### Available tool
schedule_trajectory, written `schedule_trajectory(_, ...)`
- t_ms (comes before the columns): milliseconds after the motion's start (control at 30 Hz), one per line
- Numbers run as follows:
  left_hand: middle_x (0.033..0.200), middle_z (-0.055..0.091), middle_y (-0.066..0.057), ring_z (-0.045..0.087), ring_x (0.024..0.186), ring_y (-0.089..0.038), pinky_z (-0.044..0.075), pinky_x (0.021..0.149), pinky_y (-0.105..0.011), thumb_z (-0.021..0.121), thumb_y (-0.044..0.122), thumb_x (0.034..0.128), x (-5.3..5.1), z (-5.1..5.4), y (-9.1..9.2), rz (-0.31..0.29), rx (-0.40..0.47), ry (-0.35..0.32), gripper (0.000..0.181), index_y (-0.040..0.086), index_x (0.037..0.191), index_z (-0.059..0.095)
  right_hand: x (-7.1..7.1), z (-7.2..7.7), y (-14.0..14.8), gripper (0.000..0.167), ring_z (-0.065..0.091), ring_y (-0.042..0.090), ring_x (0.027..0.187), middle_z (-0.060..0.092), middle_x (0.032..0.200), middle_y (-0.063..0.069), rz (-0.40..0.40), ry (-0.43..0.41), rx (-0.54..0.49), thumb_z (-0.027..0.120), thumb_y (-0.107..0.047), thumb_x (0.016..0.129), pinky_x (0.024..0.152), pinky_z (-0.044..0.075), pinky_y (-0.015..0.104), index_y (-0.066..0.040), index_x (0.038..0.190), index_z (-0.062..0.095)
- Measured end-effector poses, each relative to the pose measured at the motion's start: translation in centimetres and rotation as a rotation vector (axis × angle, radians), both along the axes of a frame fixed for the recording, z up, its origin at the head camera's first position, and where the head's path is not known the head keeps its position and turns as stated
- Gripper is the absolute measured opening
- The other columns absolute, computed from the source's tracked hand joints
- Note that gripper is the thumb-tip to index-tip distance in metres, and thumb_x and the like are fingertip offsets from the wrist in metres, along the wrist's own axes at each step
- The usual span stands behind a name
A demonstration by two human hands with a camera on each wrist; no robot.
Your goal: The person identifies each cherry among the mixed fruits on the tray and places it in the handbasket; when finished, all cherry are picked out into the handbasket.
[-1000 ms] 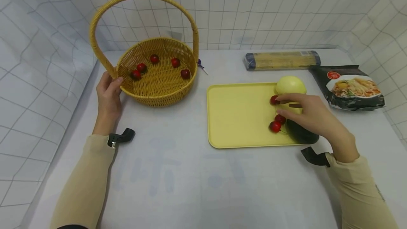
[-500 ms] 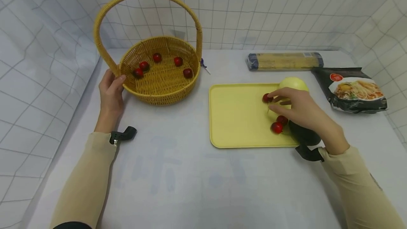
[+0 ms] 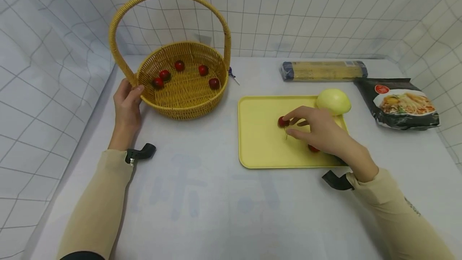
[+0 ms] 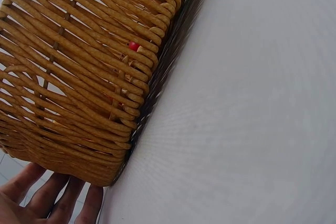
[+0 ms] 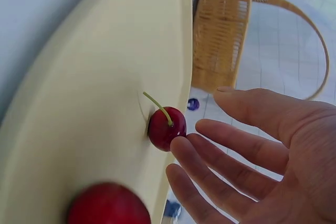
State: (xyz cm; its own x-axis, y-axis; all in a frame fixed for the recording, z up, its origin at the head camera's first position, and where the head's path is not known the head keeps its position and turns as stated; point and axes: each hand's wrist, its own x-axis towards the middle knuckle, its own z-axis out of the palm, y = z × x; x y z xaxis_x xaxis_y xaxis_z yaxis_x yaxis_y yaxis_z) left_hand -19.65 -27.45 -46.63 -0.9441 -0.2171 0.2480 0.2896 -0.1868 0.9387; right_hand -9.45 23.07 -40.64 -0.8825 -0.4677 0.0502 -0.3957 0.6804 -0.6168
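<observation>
My left hand (image 3: 127, 107) grips the rim of a yellow wicker basket (image 3: 182, 113) beside the handle's base, thumb on top. Several red cherries (image 3: 179, 66) lie inside the basket. My right hand (image 3: 317, 129) is over a yellow tray (image 3: 260, 131), its fingertips against a cherry (image 5: 167, 128) with a green stem. In the right wrist view the thumb stays apart from this cherry, and the fingers are loosely extended. Another cherry (image 3: 313, 148) shows partly beneath the hand. A dark object at the tray's near right corner is mostly hidden by the hand.
A pale yellow-green fruit (image 3: 333, 101) sits at the tray's far right corner. Behind it lie a pack of dry noodles (image 3: 325, 70) and a black noodle packet (image 3: 398, 103). A purple-wrapped lollipop (image 3: 232, 74) is beside the basket. Checked white cloth walls surround the table.
My right hand has moved left across the tray, and the cherry at its fingertips has moved left with it. The left hand has kept its hold on the basket.
</observation>
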Motion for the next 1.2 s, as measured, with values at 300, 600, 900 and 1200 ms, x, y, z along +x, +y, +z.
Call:
schedule_trajectory(300,0.133,0.061,-0.008,0.054,0.124,-0.022,0.039,0.107,-0.034,0.063,0.017,0.0952,-0.2,0.0,-0.1,0.01,-0.027,-0.011,0.04,0.008,0.134,0.065,0.5,-1.0,-3.3,0.028,0.071,0.02,0.104,0.077,0.116,0.002,0.087,0.056,-0.073,0.08,-0.009,0.093,0.091,0.059,0.041,-0.008,0.12,0.074)
schedule_trajectory(600,0.133,0.061,-0.007,0.054,0.124,-0.021,0.041,0.106,-0.033,0.063,0.016,0.0953,0.1,-0.1,0.2,0.009,-0.016,-0.02,0.039,0.007,0.134,0.065,0.6,-1.7,-5.2,0.034,0.07,0.025,0.096,0.073,0.112,0.01,-0.008,0.129,-0.085,0.086,-0.007,0.086,0.083,0.061,0.041,-0.004,0.118,0.074)
schedule_trajectory(900,0.134,0.061,-0.008,0.054,0.126,-0.022,0.04,0.107,-0.033,0.063,0.016,0.0948,0.1,0.0,0.0,0.011,-0.013,-0.016,0.041,0.008,0.135,0.064,0.2,-1.7,-6.7,0.031,0.07,0.025,0.097,0.075,0.11,0.009,-0.059,0.0,-0.004,0.084,-0.01,0.088,0.088,0.058,0.042,-0.004,0.117,0.076)
schedule_trajectory(1200,0.133,0.061,-0.008,0.053,0.124,-0.021,0.041,0.105,-0.032,0.064,0.017,0.095,0.1,0.1,0.1,0.007,-0.011,-0.016,0.039,0.007,0.133,0.065,-0.1,-1.6,-7.0,0.026,0.072,0.02,0.092,0.076,0.102,0.005,-0.039,-0.012,0.046,0.084,-0.009,0.087,0.083,0.057,0.04,-0.007,0.113,0.078)
